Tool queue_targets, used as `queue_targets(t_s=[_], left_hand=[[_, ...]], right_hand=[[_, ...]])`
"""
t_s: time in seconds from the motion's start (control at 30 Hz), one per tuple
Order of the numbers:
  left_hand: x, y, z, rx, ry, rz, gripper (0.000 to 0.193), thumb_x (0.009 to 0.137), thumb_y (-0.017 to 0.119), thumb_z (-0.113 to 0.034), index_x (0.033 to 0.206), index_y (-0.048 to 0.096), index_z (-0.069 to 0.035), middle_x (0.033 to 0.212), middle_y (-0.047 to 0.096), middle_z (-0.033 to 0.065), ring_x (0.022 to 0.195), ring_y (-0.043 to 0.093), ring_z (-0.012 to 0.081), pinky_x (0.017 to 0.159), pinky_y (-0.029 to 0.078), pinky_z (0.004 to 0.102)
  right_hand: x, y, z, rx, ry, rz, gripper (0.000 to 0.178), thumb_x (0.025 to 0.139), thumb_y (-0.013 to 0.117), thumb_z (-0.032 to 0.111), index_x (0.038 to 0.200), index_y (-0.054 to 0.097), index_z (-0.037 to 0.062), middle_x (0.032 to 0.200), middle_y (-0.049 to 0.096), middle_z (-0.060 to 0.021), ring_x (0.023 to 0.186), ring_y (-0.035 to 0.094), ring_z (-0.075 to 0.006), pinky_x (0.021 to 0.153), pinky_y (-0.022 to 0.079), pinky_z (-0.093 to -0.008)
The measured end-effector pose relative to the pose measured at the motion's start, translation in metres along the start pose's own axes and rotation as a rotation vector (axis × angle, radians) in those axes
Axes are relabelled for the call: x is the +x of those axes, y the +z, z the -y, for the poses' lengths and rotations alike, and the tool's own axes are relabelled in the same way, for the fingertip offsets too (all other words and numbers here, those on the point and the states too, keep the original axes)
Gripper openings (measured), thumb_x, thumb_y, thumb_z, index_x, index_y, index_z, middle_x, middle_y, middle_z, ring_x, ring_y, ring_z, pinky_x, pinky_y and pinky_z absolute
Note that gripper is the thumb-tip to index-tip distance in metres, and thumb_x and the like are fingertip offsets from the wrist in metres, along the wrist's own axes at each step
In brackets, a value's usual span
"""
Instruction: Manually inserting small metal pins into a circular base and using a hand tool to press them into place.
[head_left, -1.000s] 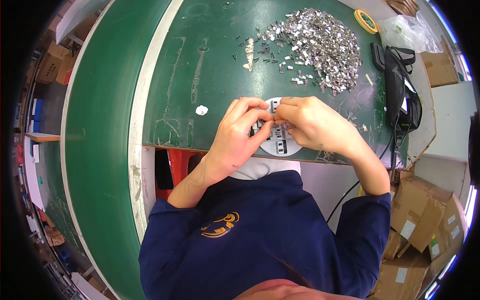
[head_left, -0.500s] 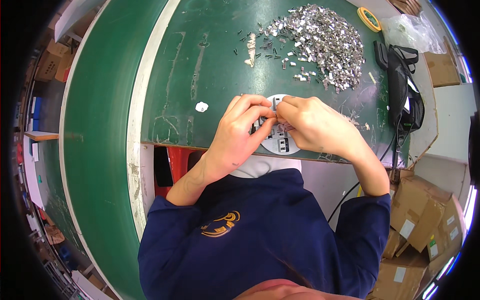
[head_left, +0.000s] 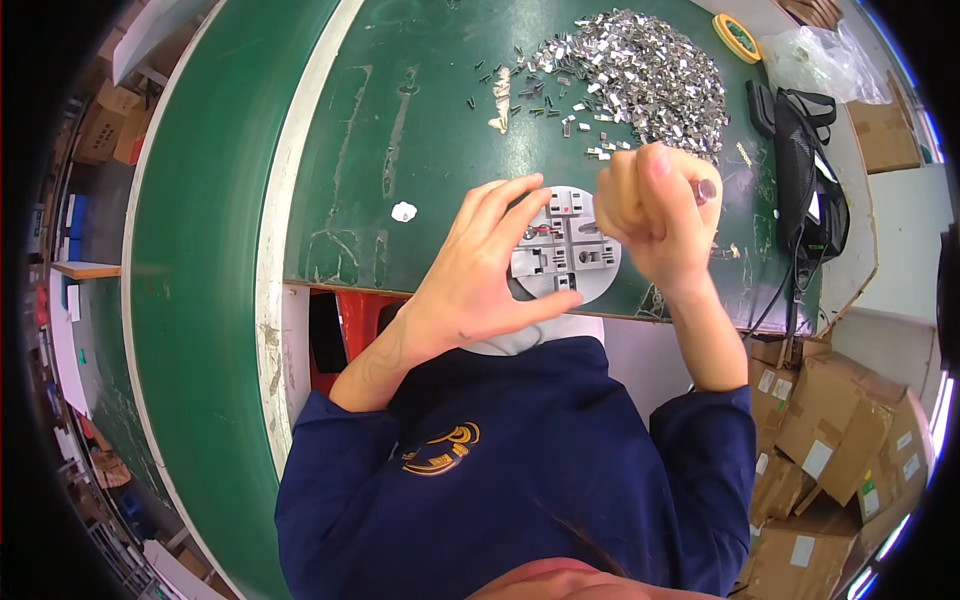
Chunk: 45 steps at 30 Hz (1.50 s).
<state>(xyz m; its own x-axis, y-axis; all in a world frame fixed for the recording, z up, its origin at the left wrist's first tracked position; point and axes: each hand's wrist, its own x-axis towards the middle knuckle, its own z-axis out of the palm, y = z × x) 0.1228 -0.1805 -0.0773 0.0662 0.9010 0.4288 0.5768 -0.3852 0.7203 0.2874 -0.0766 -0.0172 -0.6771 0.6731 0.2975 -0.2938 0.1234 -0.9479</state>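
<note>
No lettering or number is legible. A gold emblem [head_left: 440, 450] marks the chest of the navy shirt [head_left: 560, 470], its characters too small to make out. At lower right, 1 white label [head_left: 816, 459] is on a tilted cardboard carton [head_left: 815, 400], and 1 more [head_left: 800, 549] is on a lower carton [head_left: 825, 572]. At far left, dark print [head_left: 99, 128] on a shelved carton [head_left: 118, 101] is blurred.
</note>
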Motion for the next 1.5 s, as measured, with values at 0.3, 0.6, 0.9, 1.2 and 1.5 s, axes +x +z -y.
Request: queue_targets(t_s=[0.3, 0.6, 0.9, 1.2, 1.5], left_hand=[[0.001, 0.005, 0.003, 0.121, -0.004, 0.111, 0.098, 0.067, 0.085, -0.043, 0.138, 0.041, 0.008, 0.138, 0.045, 0.0215, 0.129, 0.041, 0.0383, 0.108, 0.034, 0.0481], [0.006, -0.001, 0.002, 0.090, -0.055, 0.188, 0.101, 0.063, 0.086, -0.043, 0.138, 0.041, 0.008, 0.136, 0.046, 0.0224, 0.130, 0.039, 0.0383, 0.109, 0.033, 0.0476], [0.000, 0.003, 0.001, 0.162, 0.014, 0.150, 0.110, 0.062, 0.087, -0.042, 0.142, 0.033, 0.011, 0.140, 0.042, 0.0249, 0.132, 0.036, 0.0396, 0.111, 0.030, 0.0470], [0.000, 0.004, 0.001, 0.179, -0.018, 0.189, 0.112, 0.062, 0.087, -0.043, 0.143, 0.032, 0.010, 0.141, 0.041, 0.0247, 0.133, 0.035, 0.0391, 0.112, 0.029, 0.0470], [0.001, 0.003, 0.001, 0.175, -0.015, 0.192, 0.110, 0.062, 0.087, -0.043, 0.142, 0.033, 0.010, 0.140, 0.042, 0.0237, 0.132, 0.036, 0.0387, 0.111, 0.030, 0.0470]], right_hand=[[-0.010, 0.017, -0.033, 0.191, -0.109, -0.061, 0.046, 0.102, 0.045, 0.012, 0.056, 0.043, 0.0030, 0.049, 0.044, -0.0030, 0.042, 0.036, -0.0108, 0.041, 0.027, -0.0278], [0.002, 0.016, -0.035, -0.133, -0.235, 0.211, 0.043, 0.099, 0.051, 0.011, 0.056, 0.048, 0.0033, 0.048, 0.048, -0.0039, 0.042, 0.037, -0.0118, 0.042, 0.027, -0.0283], [0.003, -0.003, -0.015, 0.307, -0.085, 0.049, 0.049, 0.101, 0.042, 0.026, 0.057, 0.030, 0.0100, 0.050, 0.030, -0.0008, 0.044, 0.025, -0.0107, 0.041, 0.024, -0.0279], [-0.001, 0.020, -0.022, 0.252, -0.063, -0.148, 0.047, 0.105, 0.041, 0.024, 0.061, 0.035, 0.0071, 0.055, 0.036, -0.0026, 0.046, 0.029, -0.0095, 0.040, 0.027, -0.0258], [-0.005, 0.035, -0.022, 0.083, -0.134, -0.256, 0.047, 0.106, 0.041, 0.020, 0.061, 0.033, 0.0063, 0.055, 0.036, -0.0035, 0.045, 0.031, -0.0100, 0.038, 0.026, -0.0259]])
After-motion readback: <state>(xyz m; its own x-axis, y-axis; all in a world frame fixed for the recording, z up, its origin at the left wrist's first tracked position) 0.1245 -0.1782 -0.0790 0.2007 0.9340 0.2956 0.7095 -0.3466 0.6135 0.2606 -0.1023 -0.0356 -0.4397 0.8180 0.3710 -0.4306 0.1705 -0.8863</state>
